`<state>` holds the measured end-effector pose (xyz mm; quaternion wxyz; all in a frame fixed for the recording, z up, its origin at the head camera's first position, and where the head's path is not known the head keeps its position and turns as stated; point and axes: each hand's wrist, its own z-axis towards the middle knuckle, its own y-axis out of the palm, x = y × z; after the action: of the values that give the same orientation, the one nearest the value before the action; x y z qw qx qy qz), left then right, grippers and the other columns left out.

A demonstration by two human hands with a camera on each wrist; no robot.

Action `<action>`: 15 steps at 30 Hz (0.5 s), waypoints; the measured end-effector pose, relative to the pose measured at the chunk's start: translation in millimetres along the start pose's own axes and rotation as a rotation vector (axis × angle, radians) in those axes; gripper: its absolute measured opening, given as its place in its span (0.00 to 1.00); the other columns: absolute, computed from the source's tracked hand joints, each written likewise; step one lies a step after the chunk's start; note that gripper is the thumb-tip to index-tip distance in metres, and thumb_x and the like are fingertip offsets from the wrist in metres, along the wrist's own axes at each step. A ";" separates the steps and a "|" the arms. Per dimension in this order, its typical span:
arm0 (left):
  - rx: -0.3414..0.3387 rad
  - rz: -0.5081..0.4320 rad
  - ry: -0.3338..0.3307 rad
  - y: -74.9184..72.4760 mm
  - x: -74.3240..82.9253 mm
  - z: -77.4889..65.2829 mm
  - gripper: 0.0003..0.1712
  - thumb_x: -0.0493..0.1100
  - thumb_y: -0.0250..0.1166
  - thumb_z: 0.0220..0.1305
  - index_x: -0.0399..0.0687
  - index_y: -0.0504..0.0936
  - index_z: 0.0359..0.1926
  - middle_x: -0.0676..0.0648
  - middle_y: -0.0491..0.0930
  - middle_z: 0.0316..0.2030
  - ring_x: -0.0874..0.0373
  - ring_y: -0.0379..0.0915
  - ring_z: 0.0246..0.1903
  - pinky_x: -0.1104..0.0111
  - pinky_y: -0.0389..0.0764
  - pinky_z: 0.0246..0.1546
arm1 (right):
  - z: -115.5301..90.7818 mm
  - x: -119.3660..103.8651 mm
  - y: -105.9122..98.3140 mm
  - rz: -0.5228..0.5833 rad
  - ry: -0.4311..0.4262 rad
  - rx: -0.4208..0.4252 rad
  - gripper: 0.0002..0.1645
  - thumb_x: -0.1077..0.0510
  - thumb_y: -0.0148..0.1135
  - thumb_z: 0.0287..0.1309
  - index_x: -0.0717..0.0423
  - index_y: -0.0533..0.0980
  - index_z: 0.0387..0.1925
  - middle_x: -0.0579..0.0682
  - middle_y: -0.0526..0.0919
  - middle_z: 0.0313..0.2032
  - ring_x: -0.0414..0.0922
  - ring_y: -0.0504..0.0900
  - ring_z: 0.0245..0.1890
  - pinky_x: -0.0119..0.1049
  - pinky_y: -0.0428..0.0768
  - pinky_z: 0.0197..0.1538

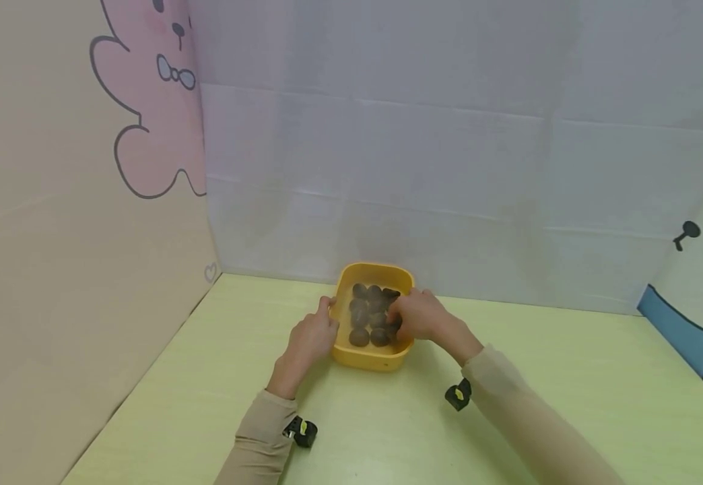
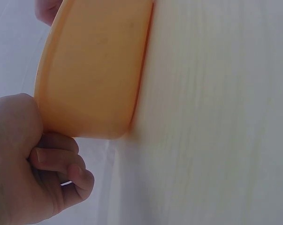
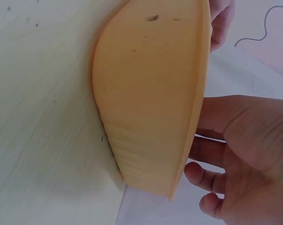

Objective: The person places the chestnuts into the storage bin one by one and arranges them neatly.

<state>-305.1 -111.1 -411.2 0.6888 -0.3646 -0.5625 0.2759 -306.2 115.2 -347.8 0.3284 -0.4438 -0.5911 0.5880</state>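
A yellow plastic tub [image 1: 368,362] stands on the table near the back wall, holding several dark brown, roundish pieces [image 1: 359,337] whose exact kind is unclear. On its left side my left hand [image 1: 315,333] grips the rim, thumb on top and fingers curled below, as the left wrist view shows. My right hand [image 1: 421,315] reaches over the right rim, with its fingertips down among the dark pieces. In the right wrist view the tub wall [image 3: 150,93] hides those fingertips, so whether they pinch a piece cannot be made out.
The pale yellow-green table [image 1: 376,431] extends in front and to both sides. Behind the tub hangs a whitish cloth wall [image 1: 448,168]. Side panels carry a pink cartoon figure [image 1: 163,135] on the left and a white one on the right. Black wrist cameras sit on both sleeves.
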 end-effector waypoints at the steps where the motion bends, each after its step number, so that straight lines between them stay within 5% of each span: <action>1: 0.000 0.001 0.001 0.3 -0.2 0.1 0.25 0.41 0.49 0.71 0.47 0.63 0.68 0.51 0.62 0.14 0.60 0.55 0.12 0.69 0.58 0.14 | 0.8 -1.3 0.5 -0.010 0.019 -0.006 0.15 0.60 0.75 0.44 0.44 0.87 0.38 0.42 0.86 0.36 0.49 0.73 0.43 0.49 0.66 0.48; 9: -0.009 -0.008 0.009 1.7 2.0 -0.1 0.25 0.41 0.48 0.71 0.47 0.63 0.68 0.51 0.62 0.14 0.60 0.54 0.12 0.69 0.58 0.14 | 2.4 -4.7 9.8 -0.128 0.046 0.035 0.10 0.64 0.69 0.50 0.44 0.87 0.31 0.42 0.86 0.32 0.48 0.71 0.37 0.45 0.63 0.43; 15: -0.006 0.010 -0.002 -0.4 0.4 1.4 0.25 0.41 0.49 0.71 0.47 0.63 0.68 0.51 0.63 0.15 0.59 0.56 0.13 0.68 0.59 0.14 | 0.1 -4.2 12.7 -0.070 0.044 0.062 0.09 0.59 0.71 0.53 0.43 0.88 0.35 0.42 0.88 0.37 0.48 0.71 0.40 0.47 0.65 0.45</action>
<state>-306.4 -110.8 -410.6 0.6857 -0.3693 -0.5623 0.2779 -302.9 110.2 -359.8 0.3752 -0.4253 -0.5805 0.5843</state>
